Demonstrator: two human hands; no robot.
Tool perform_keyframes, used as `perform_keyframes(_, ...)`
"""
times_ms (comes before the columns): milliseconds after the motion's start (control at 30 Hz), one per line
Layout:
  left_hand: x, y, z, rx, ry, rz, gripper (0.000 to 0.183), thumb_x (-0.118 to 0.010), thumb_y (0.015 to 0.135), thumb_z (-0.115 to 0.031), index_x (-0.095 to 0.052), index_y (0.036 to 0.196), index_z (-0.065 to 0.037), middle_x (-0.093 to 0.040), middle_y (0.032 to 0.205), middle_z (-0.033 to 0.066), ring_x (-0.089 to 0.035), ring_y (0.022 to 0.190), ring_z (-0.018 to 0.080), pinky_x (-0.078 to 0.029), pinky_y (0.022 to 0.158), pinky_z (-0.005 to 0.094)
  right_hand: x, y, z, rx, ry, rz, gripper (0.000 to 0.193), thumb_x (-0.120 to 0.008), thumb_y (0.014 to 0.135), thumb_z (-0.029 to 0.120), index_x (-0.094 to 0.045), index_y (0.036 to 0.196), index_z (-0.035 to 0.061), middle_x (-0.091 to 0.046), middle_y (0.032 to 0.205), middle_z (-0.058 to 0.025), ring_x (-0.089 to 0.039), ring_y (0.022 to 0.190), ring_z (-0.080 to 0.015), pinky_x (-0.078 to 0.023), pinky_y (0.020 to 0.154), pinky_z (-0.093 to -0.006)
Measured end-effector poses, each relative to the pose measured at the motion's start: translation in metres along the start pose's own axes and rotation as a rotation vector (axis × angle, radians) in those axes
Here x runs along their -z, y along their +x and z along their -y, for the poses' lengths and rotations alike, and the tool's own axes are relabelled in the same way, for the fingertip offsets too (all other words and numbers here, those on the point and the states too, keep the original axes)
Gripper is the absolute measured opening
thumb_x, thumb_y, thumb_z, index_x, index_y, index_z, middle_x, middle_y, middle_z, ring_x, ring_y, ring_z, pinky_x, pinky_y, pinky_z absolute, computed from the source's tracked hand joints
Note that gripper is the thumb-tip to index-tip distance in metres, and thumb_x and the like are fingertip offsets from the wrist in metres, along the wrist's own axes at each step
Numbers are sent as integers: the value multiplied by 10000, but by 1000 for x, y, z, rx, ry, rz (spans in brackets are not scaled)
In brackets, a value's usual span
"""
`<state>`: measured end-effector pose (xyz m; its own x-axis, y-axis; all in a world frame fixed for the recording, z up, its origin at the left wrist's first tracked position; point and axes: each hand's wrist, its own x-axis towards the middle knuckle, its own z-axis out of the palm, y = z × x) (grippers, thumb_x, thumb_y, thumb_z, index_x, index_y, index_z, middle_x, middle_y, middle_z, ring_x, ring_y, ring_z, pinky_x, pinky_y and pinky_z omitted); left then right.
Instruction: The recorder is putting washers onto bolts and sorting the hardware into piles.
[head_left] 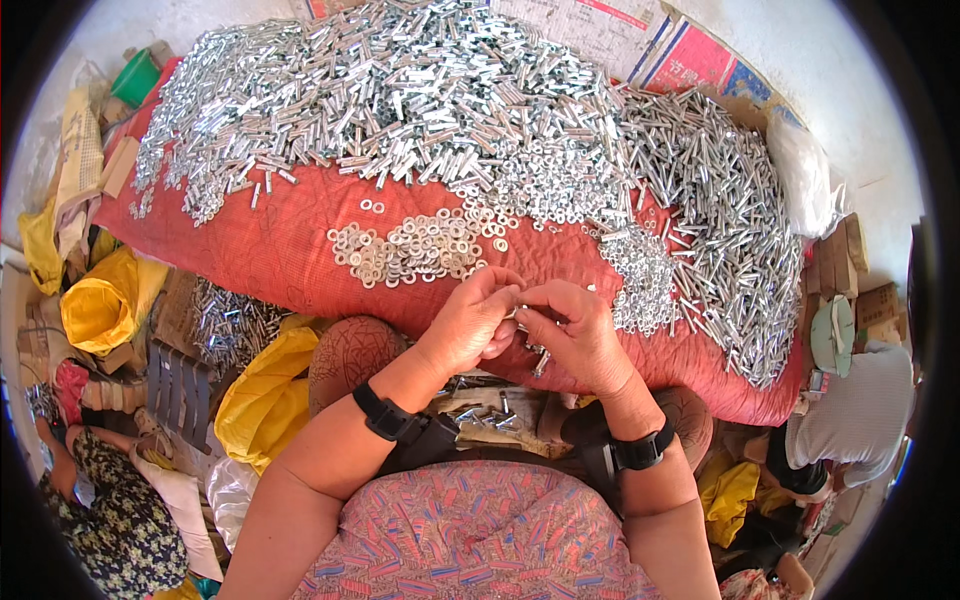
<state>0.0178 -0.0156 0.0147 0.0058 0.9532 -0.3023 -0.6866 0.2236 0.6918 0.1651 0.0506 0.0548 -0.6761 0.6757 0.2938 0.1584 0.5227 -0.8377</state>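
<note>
- Apparently we are at a fine handling step: our left hand (462,325) and right hand (582,330) meet over the near edge of the red cover (265,225), fingertips close together.
- Both grips are pinching, thumb against finger, and share one small piece (513,313) between them.
- As we judge it, the next move calls for light, steady fingertips and a small turn or push, without dropping the piece.
- Only a pale sliver of it shows; the rest is hidden, so we cannot tell its kind.
- Flat silver washers (430,255) lie loose just beyond our hands, toward the near edge.
- Bright metal cylinders (400,110) heap along the far edge; rods (735,220) crowd the right end.
- Below our right hand a few metal bits (541,361) show; whether held or lying, we cannot tell.
</note>
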Motion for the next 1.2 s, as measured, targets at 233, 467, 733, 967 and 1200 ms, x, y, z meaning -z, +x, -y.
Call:
perform_keyframes(233, -4, -1, 5, -71, 82, -10, 117, -472, 1002, -123, -475, 1094, -50, -476, 697, -12, -374, 444, 42, -278, 352, 209, 2, -5, 1, -198, -70, 76, 164, -683, 875, 138, -645, 807, -6, -623, 666, -100, -602, 593, -201, -469, 552, -316)
perform_keyframes(467, -5, -2, 4, -97, 89, 0, 120, -465, 1006, -126, -470, 1098, -49, -481, 704, -6, -367, 444, 44, -289, 364, 206, 4, -5, 2, -268, 113, 84, 103, -689, 861, 88, -651, 874, -6, -628, 733, -92, -607, 615, -182, -475, 569, -297)
perform_keyframes(733, 1, -2, 3, 143, -82, 58, 126, -467, 999, -154, -487, 1087, -67, -456, 668, -7, -362, 420, 47, -261, 353, 201, 12, -3, 3, 81, 9, 91, 111, -689, 837, 17, -654, 940, -8, -633, 816, -87, -606, 653, -153, -485, 595, -284)
perform_keyframes(967, -7, -2, 10, -72, 96, 16, 104, -451, 1012, -122, -484, 1086, -57, -489, 695, -6, -375, 424, 37, -282, 353, 195, 5, -9, 4, -249, -1, 86, 91, -708, 832, 37, -648, 887, -4, -622, 770, -69, -598, 678, -137, -479, 604, -274)
perform_keyframes(1200, -1, -4, 7, -3, 55, 50, 110, -458, 1008, -118, -476, 1093, -51, -491, 706, 1, -377, 429, 36, -285, 361, 193, 6, -9, 1, -15, 36, 57, 85, -712, 832, 33, -656, 883, -4, -614, 750, -64, -583, 648, -129, -472, 578, -275)
